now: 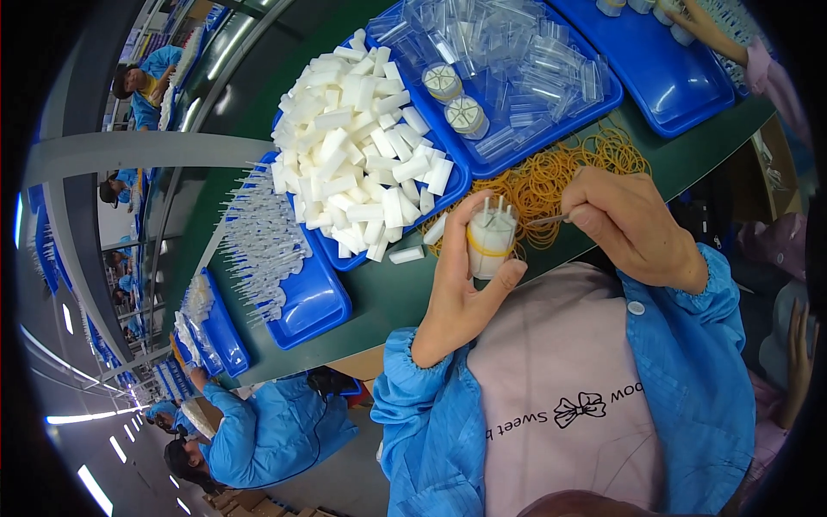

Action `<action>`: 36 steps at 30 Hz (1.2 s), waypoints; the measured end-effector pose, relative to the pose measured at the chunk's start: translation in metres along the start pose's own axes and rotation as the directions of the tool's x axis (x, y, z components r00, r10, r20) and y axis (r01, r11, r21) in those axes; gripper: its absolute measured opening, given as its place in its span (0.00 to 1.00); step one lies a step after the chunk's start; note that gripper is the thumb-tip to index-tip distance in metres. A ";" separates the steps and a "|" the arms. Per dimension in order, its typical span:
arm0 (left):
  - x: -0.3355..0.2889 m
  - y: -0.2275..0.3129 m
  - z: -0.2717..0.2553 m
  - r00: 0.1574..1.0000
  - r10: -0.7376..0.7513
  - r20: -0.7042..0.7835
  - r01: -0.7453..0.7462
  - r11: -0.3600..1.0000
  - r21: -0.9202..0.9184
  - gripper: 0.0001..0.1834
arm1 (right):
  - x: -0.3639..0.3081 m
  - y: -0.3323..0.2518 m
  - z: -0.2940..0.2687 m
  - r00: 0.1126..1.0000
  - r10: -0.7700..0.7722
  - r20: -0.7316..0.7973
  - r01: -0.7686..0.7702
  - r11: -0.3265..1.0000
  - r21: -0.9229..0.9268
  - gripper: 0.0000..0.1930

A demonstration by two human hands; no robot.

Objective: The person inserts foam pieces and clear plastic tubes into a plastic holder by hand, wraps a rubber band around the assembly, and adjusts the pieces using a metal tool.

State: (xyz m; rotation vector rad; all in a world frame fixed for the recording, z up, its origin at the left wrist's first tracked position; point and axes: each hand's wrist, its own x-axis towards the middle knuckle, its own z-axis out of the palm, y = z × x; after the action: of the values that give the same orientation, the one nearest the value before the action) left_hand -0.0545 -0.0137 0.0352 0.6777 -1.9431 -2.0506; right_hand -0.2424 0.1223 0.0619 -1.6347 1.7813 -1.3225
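In my left hand [457, 302] is a small round bundle [493, 231] of clear and white pieces, with a yellow rubber band [489, 251] around its middle. My fingers and thumb curve about its sides, and several thin pale rods stick up from its top. Pinched in my right hand [633, 226] is a thin metal tool [546, 221], its tip pointing left close to the bundle. I cannot make out the tool's exact kind. Loose yellow rubber bands [594, 159] lie heaped on the table just beyond both hands.
White foam blocks [357, 146] pile high on a blue tray. Another blue tray [607, 102] bears clear plastic pieces and two round bundles [465, 115]. Many thin-stemmed pale parts [258, 241] lie at left. Co-workers sit nearby, one hand [702, 30] at far right.
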 end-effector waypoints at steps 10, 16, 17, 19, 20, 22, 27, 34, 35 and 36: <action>-0.005 0.002 -0.004 0.999 0.015 -0.031 -0.015 1.000 -0.010 0.37 | 0.017 -0.005 0.003 0.996 -0.079 0.039 0.086 0.974 -0.210 0.06; -0.002 0.000 -0.007 0.990 0.136 -0.029 -0.131 0.983 0.130 0.37 | 0.020 0.001 0.005 0.993 -0.060 0.100 0.068 0.995 -0.078 0.07; -0.003 0.000 -0.008 0.989 0.145 -0.033 -0.138 0.978 0.159 0.37 | 0.020 0.002 0.005 0.991 -0.052 0.127 0.057 0.998 -0.032 0.06; -0.003 0.001 -0.008 0.981 0.189 -0.048 -0.174 0.958 0.227 0.37 | 0.021 0.004 0.005 0.990 -0.033 0.134 0.034 0.999 -0.006 0.06; -0.003 0.001 -0.008 0.970 0.234 -0.058 -0.207 0.933 0.294 0.37 | 0.021 0.004 0.005 0.990 -0.013 0.141 0.011 1.000 0.019 0.06; -0.002 0.004 -0.009 0.975 0.217 -0.047 -0.192 0.929 0.315 0.38 | 0.020 0.006 0.006 0.992 -0.010 0.128 0.008 1.000 0.024 0.06; -0.001 0.005 -0.010 0.960 0.277 -0.038 -0.237 0.877 0.417 0.37 | 0.020 0.007 0.009 0.992 0.011 0.122 -0.016 0.999 0.036 0.07; 0.000 0.007 -0.009 0.958 0.281 -0.056 -0.221 0.851 0.476 0.35 | 0.016 0.011 0.014 0.997 0.005 0.082 -0.006 1.000 0.009 0.07; 0.001 0.007 -0.009 0.960 0.274 -0.062 -0.211 0.850 0.483 0.35 | 0.016 0.011 0.015 0.997 0.005 0.073 -0.006 1.000 0.014 0.07; 0.001 0.007 -0.009 0.958 0.281 -0.055 -0.222 0.849 0.480 0.35 | 0.015 0.012 0.017 0.998 0.006 0.067 -0.006 1.000 0.004 0.07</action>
State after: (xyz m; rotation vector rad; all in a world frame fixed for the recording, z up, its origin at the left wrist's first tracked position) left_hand -0.0521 -0.0225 0.0419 0.5816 -2.3319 -1.3557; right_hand -0.2391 0.1005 0.0483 -1.6507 1.7415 -1.2531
